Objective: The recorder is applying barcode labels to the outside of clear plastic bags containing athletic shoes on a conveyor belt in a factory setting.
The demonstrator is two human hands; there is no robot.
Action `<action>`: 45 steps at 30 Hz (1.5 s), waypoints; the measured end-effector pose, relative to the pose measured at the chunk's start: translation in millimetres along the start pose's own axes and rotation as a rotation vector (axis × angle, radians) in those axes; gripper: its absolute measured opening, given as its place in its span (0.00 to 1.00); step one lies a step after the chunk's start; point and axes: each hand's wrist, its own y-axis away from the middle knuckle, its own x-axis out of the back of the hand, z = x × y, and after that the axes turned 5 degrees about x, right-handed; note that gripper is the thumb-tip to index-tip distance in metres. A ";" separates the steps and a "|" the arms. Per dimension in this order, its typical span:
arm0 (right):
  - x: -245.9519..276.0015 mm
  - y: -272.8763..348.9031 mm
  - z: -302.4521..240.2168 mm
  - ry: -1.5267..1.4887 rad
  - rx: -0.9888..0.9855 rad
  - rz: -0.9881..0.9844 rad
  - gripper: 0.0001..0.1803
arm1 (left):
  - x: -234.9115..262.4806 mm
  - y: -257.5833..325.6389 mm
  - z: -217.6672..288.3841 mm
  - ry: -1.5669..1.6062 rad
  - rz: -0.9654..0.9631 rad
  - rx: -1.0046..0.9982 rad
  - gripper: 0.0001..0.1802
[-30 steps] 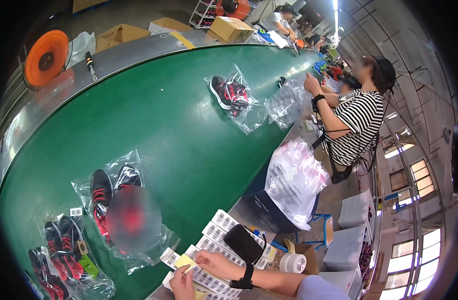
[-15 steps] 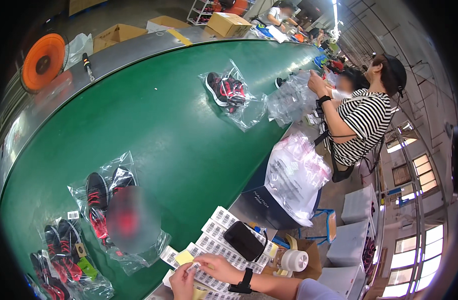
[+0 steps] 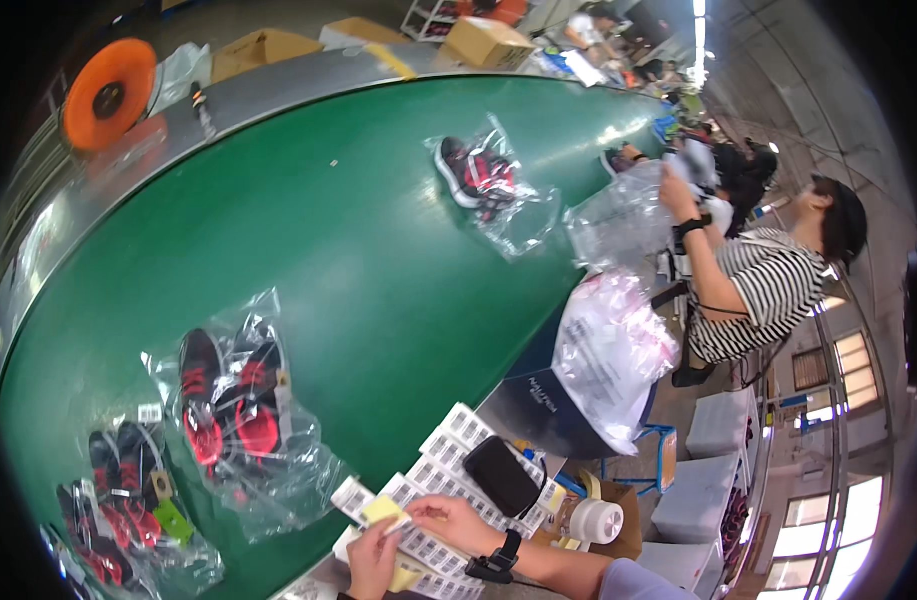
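Observation:
Close together over sheets of barcode labels are my two hands. My left hand is pinched, with a small pale label at its fingertips. Beside it, my right hand has bent fingers closed near the edge of a yellow paper patch; what they grip is too small to make out. A black phone-like case with a strap lies on the sheets. To the left on the green belt, a pair of black-and-red sneakers lies in a clear bag, with more bagged sneakers nearer the left edge.
Another bagged pair lies farther up the green belt. At right, a person in a striped shirt holds a clear bag. A dark blue bin full of plastic bags stands beside the belt. A white-lidded bottle is near my right forearm.
The view has shifted slightly, so the belt and the person in stripes appear farther right. My hands stay at the label sheets, with small finger movements. The blur over the near sneakers is gone.

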 end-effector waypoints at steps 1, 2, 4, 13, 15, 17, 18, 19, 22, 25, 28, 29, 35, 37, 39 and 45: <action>6.0 -4.8 0.7 0.133 0.046 -0.022 0.14 | 6.9 -5.1 3.6 -0.103 -0.071 0.133 0.22; 0.0 -3.1 -16.6 0.249 0.092 -0.018 0.13 | 10.3 -1.9 7.6 -0.006 0.002 0.058 0.20; -12.0 1.0 -9.2 0.154 0.131 0.101 0.12 | 1.1 -4.5 4.3 0.132 0.110 -0.075 0.14; -4.6 -11.6 -17.7 0.330 0.094 0.026 0.09 | 1.0 -12.9 -11.5 0.159 0.028 -0.132 0.10; -2.6 -11.6 -16.5 0.362 0.126 0.018 0.08 | 0.4 -12.9 -13.0 0.150 0.020 -0.112 0.10; -3.5 -10.5 -24.4 0.454 0.206 0.023 0.08 | 0.9 -13.1 -9.7 0.125 -0.016 -0.047 0.10; -5.6 -11.2 -26.9 0.493 0.250 0.025 0.08 | 1.1 -12.8 -9.4 0.135 -0.008 -0.047 0.10; -7.1 -11.7 -28.3 0.531 0.295 0.027 0.08 | 1.2 -12.7 -8.6 0.144 -0.001 -0.047 0.11; -9.1 -14.3 -30.1 0.605 0.339 0.039 0.07 | -1.7 -15.1 -8.0 0.161 0.027 -0.056 0.11; -12.4 -19.4 -33.4 0.680 0.400 0.027 0.07 | -1.9 -17.0 -7.3 0.120 0.049 -0.038 0.12; -10.3 -16.9 -30.8 0.535 0.244 0.054 0.06 | -4.3 -14.2 -9.4 0.077 0.064 -0.088 0.12; -7.2 -19.3 -31.9 0.484 0.178 0.053 0.06 | -4.4 -16.0 -7.6 0.097 0.047 -0.103 0.12; -1.8 -23.9 -36.8 0.596 0.238 -0.003 0.06 | -7.8 -18.6 -11.5 0.166 0.023 -0.091 0.12; -3.7 -23.5 -41.3 0.651 0.284 -0.018 0.05 | -8.4 -19.4 -11.1 0.174 0.028 -0.100 0.13; -6.3 -23.5 -43.8 0.694 0.319 -0.019 0.05 | -7.1 -19.2 -9.3 0.183 0.002 -0.071 0.14; -3.0 -22.8 -52.8 0.825 0.405 -0.130 0.06 | -11.0 -23.1 -7.8 0.203 -0.024 -0.043 0.22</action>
